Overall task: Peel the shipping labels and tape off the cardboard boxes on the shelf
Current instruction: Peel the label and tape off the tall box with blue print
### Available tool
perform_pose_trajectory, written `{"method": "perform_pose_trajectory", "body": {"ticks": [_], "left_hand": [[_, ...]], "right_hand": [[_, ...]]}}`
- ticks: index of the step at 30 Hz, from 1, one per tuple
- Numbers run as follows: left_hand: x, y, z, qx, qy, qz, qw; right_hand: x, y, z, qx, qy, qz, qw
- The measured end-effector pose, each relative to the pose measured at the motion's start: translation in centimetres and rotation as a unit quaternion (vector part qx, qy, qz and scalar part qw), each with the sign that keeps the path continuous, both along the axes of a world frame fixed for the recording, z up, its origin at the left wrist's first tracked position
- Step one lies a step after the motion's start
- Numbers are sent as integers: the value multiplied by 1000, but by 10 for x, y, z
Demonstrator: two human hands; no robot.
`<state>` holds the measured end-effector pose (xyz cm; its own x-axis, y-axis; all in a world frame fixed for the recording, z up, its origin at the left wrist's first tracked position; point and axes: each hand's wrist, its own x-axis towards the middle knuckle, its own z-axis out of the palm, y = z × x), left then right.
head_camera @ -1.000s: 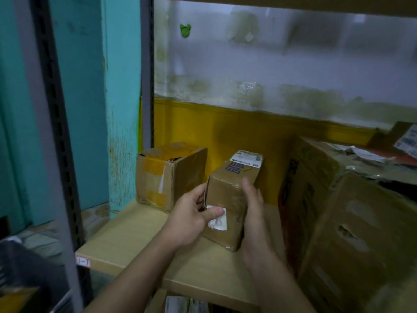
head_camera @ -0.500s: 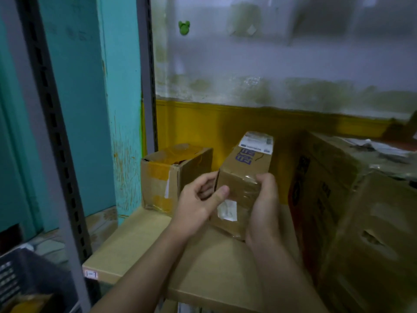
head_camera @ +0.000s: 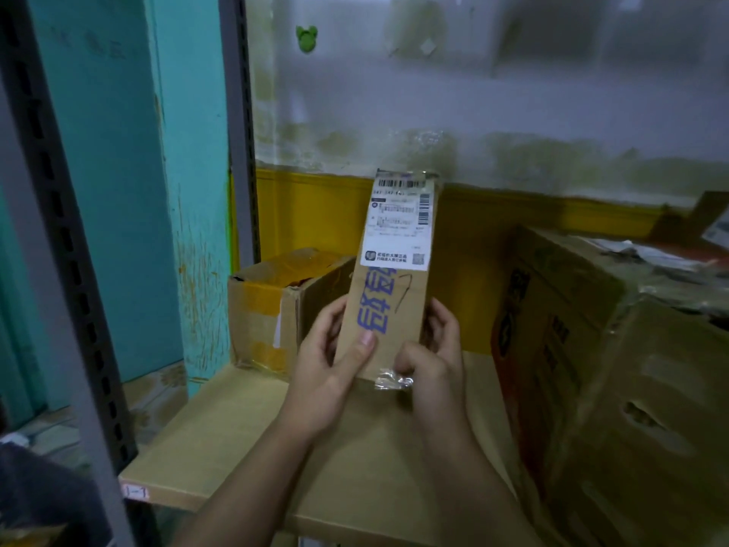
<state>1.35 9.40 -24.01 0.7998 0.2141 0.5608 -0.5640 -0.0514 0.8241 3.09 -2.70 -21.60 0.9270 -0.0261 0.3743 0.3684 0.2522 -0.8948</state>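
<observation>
Half a second ago the narrow cardboard box (head_camera: 388, 309) was tilted low. Now it is raised upright above the shelf (head_camera: 244, 448), left of centre. The left hand (head_camera: 327, 373) and right hand (head_camera: 434, 361) curl round its lower end, thumbs in front. A white shipping label (head_camera: 398, 227) with barcodes covers its top, above blue printed characters (head_camera: 374, 305) too blurred to read.

I see a small green eared figure (head_camera: 306, 38) stuck high on the stained white wall (head_camera: 532, 92). A yellow band (head_camera: 311, 209) runs beneath it, and a teal wall (head_camera: 106, 183) stands at left.
</observation>
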Motion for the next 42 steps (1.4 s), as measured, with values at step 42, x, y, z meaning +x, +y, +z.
{"method": "perform_pose_trajectory", "body": {"ticks": [42], "left_hand": [[0, -12, -11, -3, 22, 79, 997]], "right_hand": [[-9, -2, -35, -88, -66, -176, 978]]}}
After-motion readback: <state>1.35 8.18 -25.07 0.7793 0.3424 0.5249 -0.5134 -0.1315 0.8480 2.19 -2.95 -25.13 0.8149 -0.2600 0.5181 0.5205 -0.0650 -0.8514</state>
